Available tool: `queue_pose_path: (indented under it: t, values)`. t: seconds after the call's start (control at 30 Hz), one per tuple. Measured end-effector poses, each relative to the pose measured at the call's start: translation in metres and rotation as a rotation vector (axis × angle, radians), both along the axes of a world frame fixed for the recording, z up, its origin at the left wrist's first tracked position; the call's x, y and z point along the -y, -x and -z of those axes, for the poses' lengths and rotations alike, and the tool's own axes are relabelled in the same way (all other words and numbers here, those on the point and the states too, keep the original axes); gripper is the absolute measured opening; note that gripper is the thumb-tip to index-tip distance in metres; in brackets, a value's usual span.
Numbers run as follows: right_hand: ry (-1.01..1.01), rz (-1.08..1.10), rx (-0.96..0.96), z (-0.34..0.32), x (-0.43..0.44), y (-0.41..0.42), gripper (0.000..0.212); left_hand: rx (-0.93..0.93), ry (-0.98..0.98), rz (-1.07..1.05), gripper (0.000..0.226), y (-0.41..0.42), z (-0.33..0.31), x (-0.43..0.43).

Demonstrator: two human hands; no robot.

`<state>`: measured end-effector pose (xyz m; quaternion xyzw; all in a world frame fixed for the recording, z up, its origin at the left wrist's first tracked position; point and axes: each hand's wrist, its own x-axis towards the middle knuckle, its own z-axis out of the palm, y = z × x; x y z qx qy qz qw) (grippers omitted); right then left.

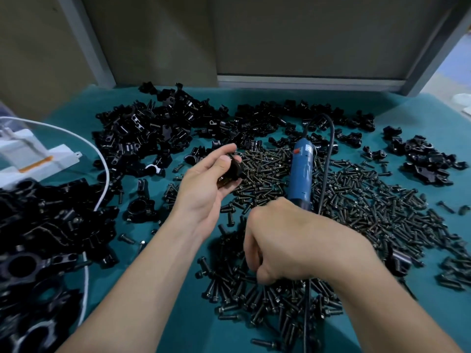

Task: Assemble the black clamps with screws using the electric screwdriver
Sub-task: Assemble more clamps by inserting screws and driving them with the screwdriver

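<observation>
A teal table (420,118) is carrying everything here. Loose black clamps (153,128) are lying in a broad heap along its far side, and a second clamp heap (46,238) is sitting at the near left edge. Dark screws (356,200) are covering the middle and right of the surface in a thick scatter. The right hand (293,240) is hanging low over those screws, back upward, fingers curled down into them; whether it is pinching a screw is hidden, so I cannot tell. The left hand (206,189) is reaching forward, thumb and fingers gripping a single black clamp (233,169) just above the far edge of the scatter. The blue electric screwdriver (302,169) is lying on the screws, free of both hands, its near end just behind the right hand's knuckles. Its black cable (332,138) is looping off the far end and running back toward the viewer. A white box (33,154) is resting at the left, with a white cord (106,171) curving past it
</observation>
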<state>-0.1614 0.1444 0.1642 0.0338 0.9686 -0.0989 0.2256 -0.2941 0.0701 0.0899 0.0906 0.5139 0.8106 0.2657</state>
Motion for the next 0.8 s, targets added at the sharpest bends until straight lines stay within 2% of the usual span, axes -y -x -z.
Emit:
queue_pose_path:
  t: [0.2, 0.3, 0.4, 0.47, 0.6, 0.67, 0.8]
  values:
    - [-0.154, -0.009, 0.002, 0.002, 0.01, 0.002, 0.021, -0.024, 0.014, 0.05, 0.029, -0.004, 0.002, 0.004]
    - [-0.192, 0.008, -0.038, 0.01, 0.013, -0.001, 0.019, -0.029, 0.02, 0.052, 0.029, -0.004, 0.003, 0.005]
    - [-0.277, 0.059, -0.161, 0.023, 0.008, 0.005, 0.039, -0.032, 0.024, 0.053, 0.027, -0.003, 0.004, 0.005]
    - [-0.265, 0.128, -0.226, 0.027, 0.004, 0.011, 0.052, -0.037, 0.026, 0.053, 0.026, -0.002, 0.003, 0.004]
    - [-0.252, 0.18, -0.352, 0.036, 0.002, 0.016, 0.059, -0.037, 0.029, 0.049, 0.026, -0.003, 0.004, 0.001]
    - [-0.229, 0.177, -0.337, 0.036, -0.001, 0.013, 0.053, -0.039, 0.037, 0.044, 0.025, -0.003, 0.004, 0.0]
    - [-0.18, 0.169, -0.362, 0.035, -0.007, 0.01, 0.012, -0.034, 0.035, 0.053, 0.025, -0.002, 0.005, 0.001]
